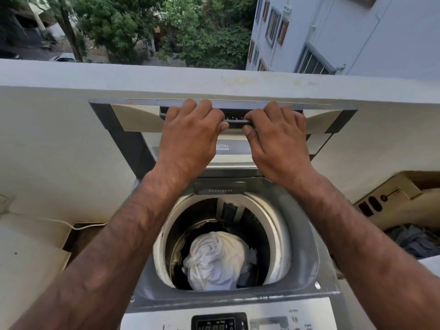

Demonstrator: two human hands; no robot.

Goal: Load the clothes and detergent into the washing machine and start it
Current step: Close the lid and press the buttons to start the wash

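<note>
A grey top-loading washing machine [307, 263] stands below me with its lid [119, 136] raised upright against the balcony wall. My left hand [190, 136] and my right hand [278, 141] both grip the dark handle [235, 121] at the lid's top edge, side by side. In the open drum lie a bundled white cloth [214, 258] and dark clothes [209, 228] beneath it. A flap marked Detergent [220, 188] sits shut at the drum's rear rim. The control panel [219, 323] with its display shows at the bottom edge.
A white balcony parapet [71, 77] runs behind the lid. Another appliance [390, 201] with dark cloth [414, 241] lies at the right. A white surface [28, 248] and a white cable [78, 226] are at the left. Trees and a building lie beyond.
</note>
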